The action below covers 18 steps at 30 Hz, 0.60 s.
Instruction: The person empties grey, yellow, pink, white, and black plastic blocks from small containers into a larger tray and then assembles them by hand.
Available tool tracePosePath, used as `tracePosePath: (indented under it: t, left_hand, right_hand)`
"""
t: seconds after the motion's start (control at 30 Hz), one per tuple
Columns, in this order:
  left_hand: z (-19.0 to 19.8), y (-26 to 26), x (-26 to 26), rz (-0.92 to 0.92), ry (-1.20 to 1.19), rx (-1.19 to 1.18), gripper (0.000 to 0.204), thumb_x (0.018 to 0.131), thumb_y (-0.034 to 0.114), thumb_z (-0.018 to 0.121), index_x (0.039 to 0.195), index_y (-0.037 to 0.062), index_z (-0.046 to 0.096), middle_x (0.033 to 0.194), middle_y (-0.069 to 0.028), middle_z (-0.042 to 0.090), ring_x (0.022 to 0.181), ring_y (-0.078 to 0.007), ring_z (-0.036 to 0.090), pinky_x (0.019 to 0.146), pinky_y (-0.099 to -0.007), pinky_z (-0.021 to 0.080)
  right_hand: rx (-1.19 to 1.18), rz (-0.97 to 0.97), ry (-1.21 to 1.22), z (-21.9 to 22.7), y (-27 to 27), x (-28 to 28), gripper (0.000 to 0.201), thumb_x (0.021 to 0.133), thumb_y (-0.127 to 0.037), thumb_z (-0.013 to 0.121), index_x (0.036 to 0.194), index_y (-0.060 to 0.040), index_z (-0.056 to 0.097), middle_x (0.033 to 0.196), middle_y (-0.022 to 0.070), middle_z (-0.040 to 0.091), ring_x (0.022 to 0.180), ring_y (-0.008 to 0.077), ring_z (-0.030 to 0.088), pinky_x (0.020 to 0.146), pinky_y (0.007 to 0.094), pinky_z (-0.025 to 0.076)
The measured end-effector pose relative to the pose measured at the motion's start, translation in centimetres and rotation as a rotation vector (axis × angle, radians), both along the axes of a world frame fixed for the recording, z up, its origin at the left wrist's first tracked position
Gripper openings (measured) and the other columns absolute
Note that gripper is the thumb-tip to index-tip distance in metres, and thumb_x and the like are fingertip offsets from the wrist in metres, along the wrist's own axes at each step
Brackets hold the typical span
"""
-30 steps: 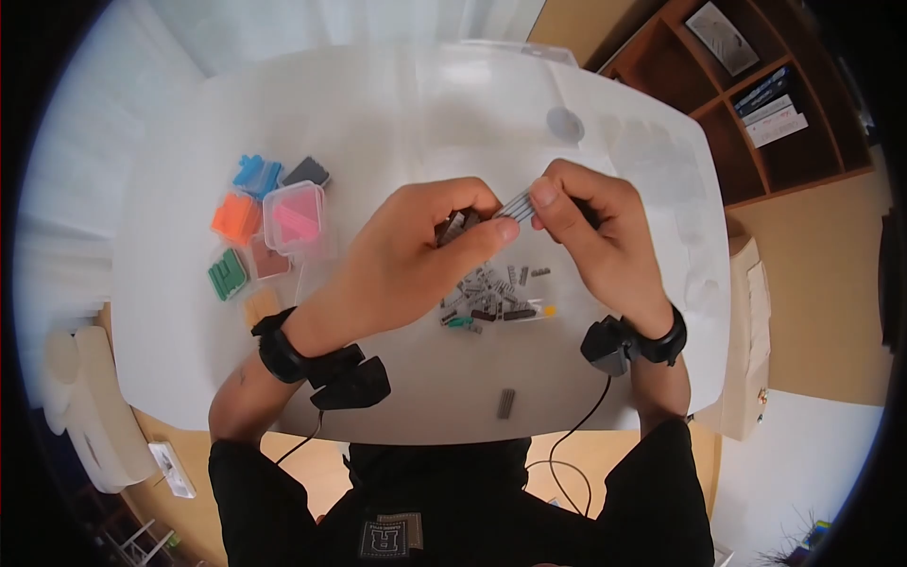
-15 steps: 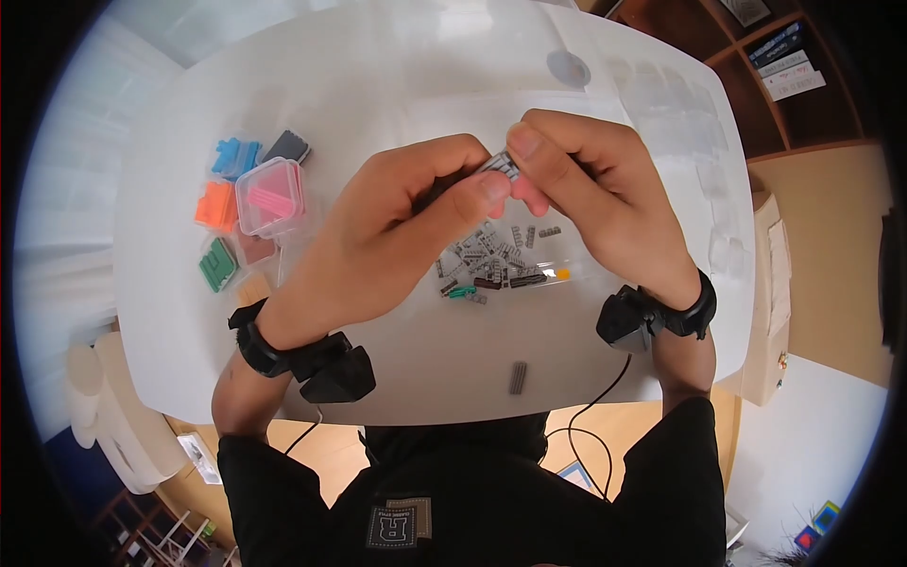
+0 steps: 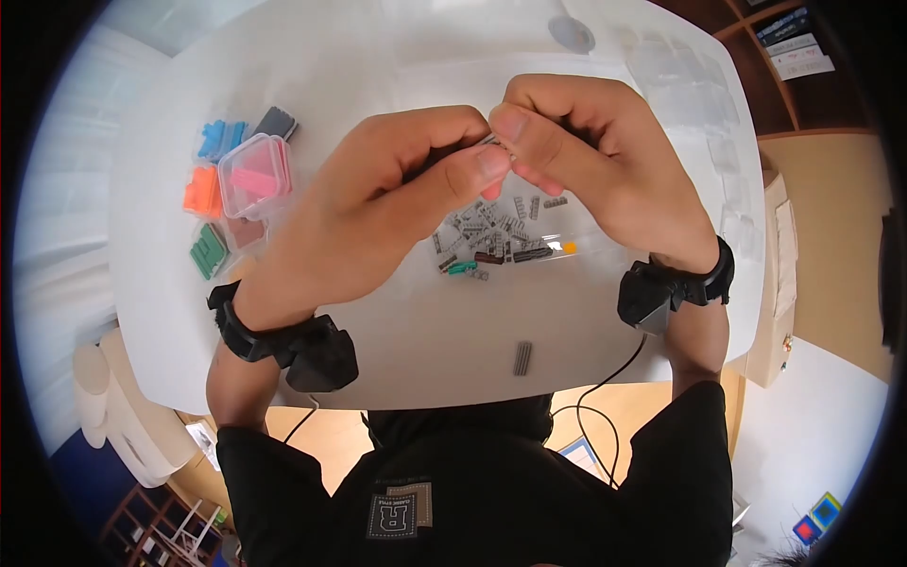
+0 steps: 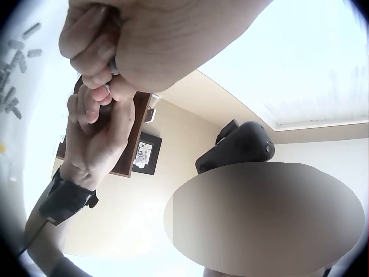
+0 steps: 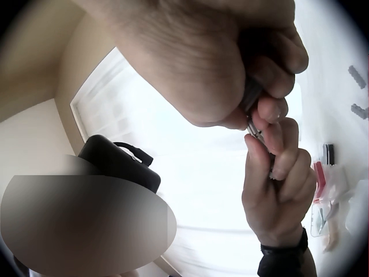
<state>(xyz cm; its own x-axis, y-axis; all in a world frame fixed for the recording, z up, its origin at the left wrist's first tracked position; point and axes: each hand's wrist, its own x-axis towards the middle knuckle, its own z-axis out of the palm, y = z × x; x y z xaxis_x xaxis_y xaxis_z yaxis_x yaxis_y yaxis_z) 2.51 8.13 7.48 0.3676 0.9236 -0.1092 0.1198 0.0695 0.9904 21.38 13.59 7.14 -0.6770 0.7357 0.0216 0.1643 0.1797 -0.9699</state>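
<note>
Above the white table [image 3: 416,350], both hands meet fingertip to fingertip around a small grey ridged piece [image 5: 253,129]. My left hand [image 3: 378,203] pinches one end between thumb and curled fingers. The other end is pinched by my right hand [image 3: 605,156], its thumb lying over the top. Only a sliver of the piece shows between the thumbs in the head view; the fingers hide the rest. Beneath the hands lies a pile of loose grey ridged pieces [image 3: 487,227], with a few dark brown and green ones at its near side.
A single grey ridged block [image 3: 521,358] lies near the front edge. To the left stand small clear boxes holding pink [image 3: 255,180], orange [image 3: 201,192], blue [image 3: 222,139] and green [image 3: 209,252] pieces. Clear containers [image 3: 675,80] line the back right. A cable [image 3: 614,373] hangs from the right wrist.
The hands have risen in the head view and drawn closer together, covering more of the grey piece. The view itself has shifted, so the table appears higher up.
</note>
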Motion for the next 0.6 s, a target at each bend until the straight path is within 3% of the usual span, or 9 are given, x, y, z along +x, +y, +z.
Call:
tracePosePath:
  t: [0.2,0.27,0.5,0.6]
  left_hand:
    - [0.3,0.1,-0.3,-0.038,-0.010,-0.077,0.027,0.096,0.023,0.050,0.087,-0.0013,0.058,0.064,0.0043,0.039,0.058,-0.0037,0.031,0.051,-0.0228,0.026]
    - [0.4,-0.1,-0.2,-0.011,-0.015,-0.079,0.027,0.095,0.023,0.050,0.085,-0.0009,0.057,0.064,0.0044,0.039,0.058,-0.0035,0.031,0.051,-0.0226,0.026]
    - [0.5,-0.2,-0.1,0.003,-0.078,-0.151,0.023,0.092,0.018,0.050,0.080,-0.0005,0.055,0.064,0.0038,0.039,0.058,-0.0040,0.032,0.052,-0.0229,0.026]
    - [-0.2,-0.3,0.1,0.060,-0.070,-0.106,0.018,0.092,0.016,0.050,0.090,0.0001,0.059,0.058,0.0079,0.033,0.048,-0.0014,0.022,0.044,-0.0210,0.018]
  right_hand:
    - [-0.043,0.027,0.069,-0.2,0.2,0.0,0.033,0.094,-0.020,0.052,0.067,-0.0003,0.050,0.055,-0.0039,0.034,0.052,0.0049,0.027,0.046,0.0247,0.024]
    - [-0.067,0.086,-0.014,0.1,0.3,0.2,0.028,0.096,-0.020,0.051,0.074,-0.0034,0.050,0.062,-0.0036,0.039,0.056,0.0044,0.033,0.051,0.0206,0.027]
    - [-0.142,0.056,0.088,-0.3,0.0,-0.3,0.034,0.095,-0.020,0.052,0.068,-0.0004,0.050,0.057,-0.0035,0.037,0.054,0.0052,0.029,0.048,0.0236,0.026]
    - [-0.206,0.064,0.078,-0.2,0.3,-0.3,0.035,0.095,-0.021,0.051,0.067,-0.0015,0.049,0.058,-0.0039,0.038,0.054,0.0049,0.030,0.049,0.0225,0.026]
